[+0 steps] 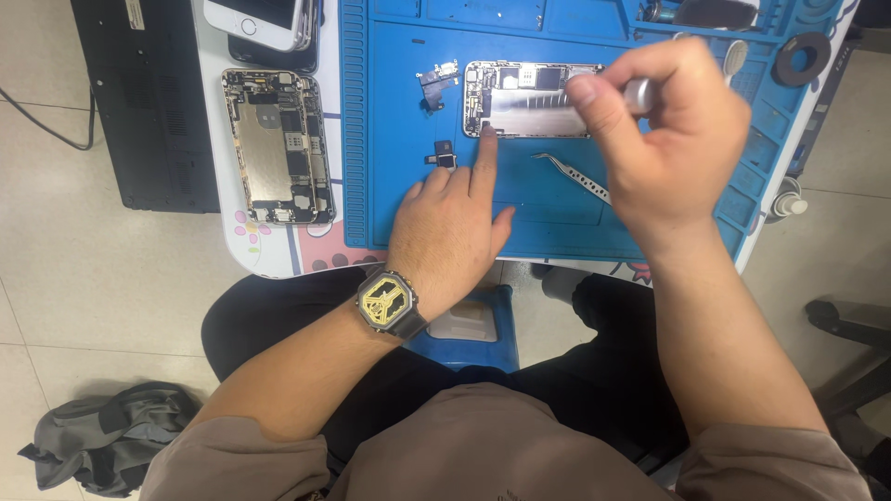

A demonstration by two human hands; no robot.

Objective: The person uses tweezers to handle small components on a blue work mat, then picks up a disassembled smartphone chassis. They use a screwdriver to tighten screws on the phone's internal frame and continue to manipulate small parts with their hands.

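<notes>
An opened phone body (520,100) with bare circuit boards lies on the blue work mat (557,199). My left hand (450,227) rests flat on the mat, its index fingertip pressing the phone's lower left corner. A dark watch with a yellow face sits on that wrist. My right hand (664,130) hovers over the phone's right end, fingers closed around a silver screwdriver (640,93) whose tip is hidden. Two small loose parts (436,82) lie left of the phone.
Metal tweezers (575,174) lie on the mat below the phone. A second opened phone shell (277,146) rests on the white table at left, a white phone (260,20) above it. A black case (139,102) stands on the floor; a grey bag (107,436) lies at lower left.
</notes>
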